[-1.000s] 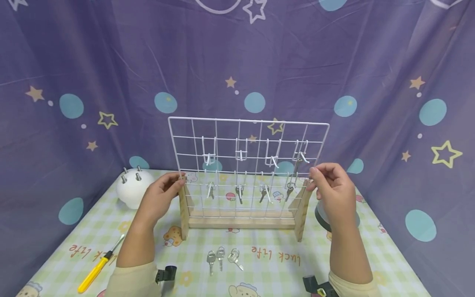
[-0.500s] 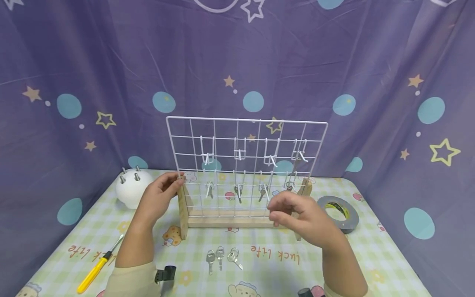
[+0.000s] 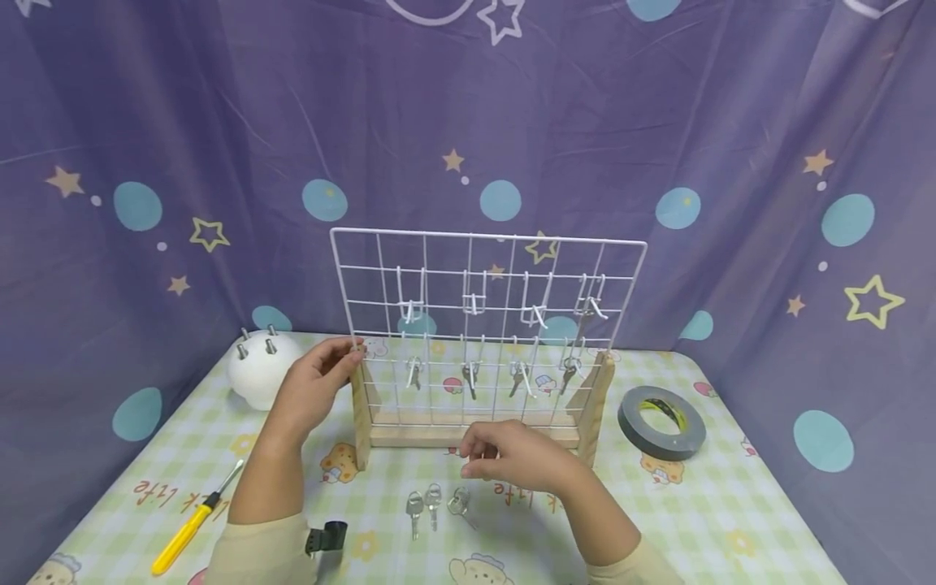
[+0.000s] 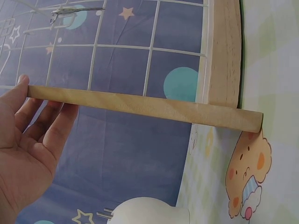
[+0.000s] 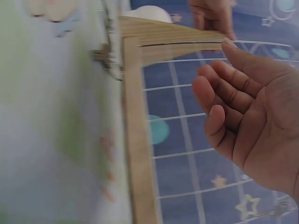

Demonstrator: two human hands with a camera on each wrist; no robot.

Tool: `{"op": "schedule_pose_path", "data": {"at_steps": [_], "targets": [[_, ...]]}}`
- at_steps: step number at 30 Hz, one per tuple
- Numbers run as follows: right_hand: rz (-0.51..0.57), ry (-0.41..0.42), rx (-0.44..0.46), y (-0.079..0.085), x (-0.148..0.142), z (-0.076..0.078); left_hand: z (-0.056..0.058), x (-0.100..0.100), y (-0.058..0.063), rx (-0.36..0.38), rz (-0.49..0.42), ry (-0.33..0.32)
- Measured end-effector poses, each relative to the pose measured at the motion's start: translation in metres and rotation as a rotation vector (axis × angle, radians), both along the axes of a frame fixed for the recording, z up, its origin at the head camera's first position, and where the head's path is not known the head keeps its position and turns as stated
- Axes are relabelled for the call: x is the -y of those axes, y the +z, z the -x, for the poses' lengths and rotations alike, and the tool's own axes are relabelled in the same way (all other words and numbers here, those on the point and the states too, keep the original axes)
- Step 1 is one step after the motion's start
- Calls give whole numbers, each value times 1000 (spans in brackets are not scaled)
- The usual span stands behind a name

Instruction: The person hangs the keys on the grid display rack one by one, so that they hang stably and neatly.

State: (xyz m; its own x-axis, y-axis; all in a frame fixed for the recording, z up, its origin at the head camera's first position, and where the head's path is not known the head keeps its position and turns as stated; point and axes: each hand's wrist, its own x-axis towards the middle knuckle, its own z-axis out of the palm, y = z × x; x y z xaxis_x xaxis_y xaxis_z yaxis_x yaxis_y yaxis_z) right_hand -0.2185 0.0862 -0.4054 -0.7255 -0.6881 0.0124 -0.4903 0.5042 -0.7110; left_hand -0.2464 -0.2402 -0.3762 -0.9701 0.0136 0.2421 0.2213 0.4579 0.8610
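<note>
A white wire grid rack (image 3: 491,237) stands upright on a wooden base, with two rows of white hooks. Keys (image 3: 470,380) hang on the lower hooks, and another hangs at the upper right hook. My left hand (image 3: 314,388) holds the top of the rack's left wooden upright (image 4: 140,107), thumb on one side and fingers on the other. Over the table in front of the base, my right hand (image 3: 522,457) has loosely bent fingers and nothing in them. Just below its fingertips lie three loose keys (image 3: 433,497), the rightmost on a ring.
A yellow screwdriver (image 3: 183,536) lies at the left. Behind the left hand is a white rounded object (image 3: 259,378) with metal pegs on top. A grey tape roll (image 3: 634,432) lies right of the rack. A purple curtain (image 3: 409,106) hangs behind.
My right hand has let go of the rack's right upright and moved left and down toward the loose keys. The left hand keeps its hold on the left upright.
</note>
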Motion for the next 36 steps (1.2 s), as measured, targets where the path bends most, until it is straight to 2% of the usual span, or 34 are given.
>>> {"op": "schedule_pose_path", "data": {"at_steps": [3, 7, 14, 22, 28, 36], "targets": [[-22, -4, 23, -13, 5, 5, 0, 0, 0, 5, -3, 2], [-47, -19, 46, -23, 9, 8, -1, 0, 1, 0, 1, 0], [-129, -34, 73, -32, 10, 13, -2, 1, 3, -10, 4, 0], [-121, -22, 178, -40, 8, 16, -1, 0, 1, 12, -7, -7], [-164, 13, 146, -44, 12, 20, -1, 1, 1, 4, -5, -9], [-289, 17, 57, -48, 20, 19, -1, 0, 0, 4, -8, -8]]}}
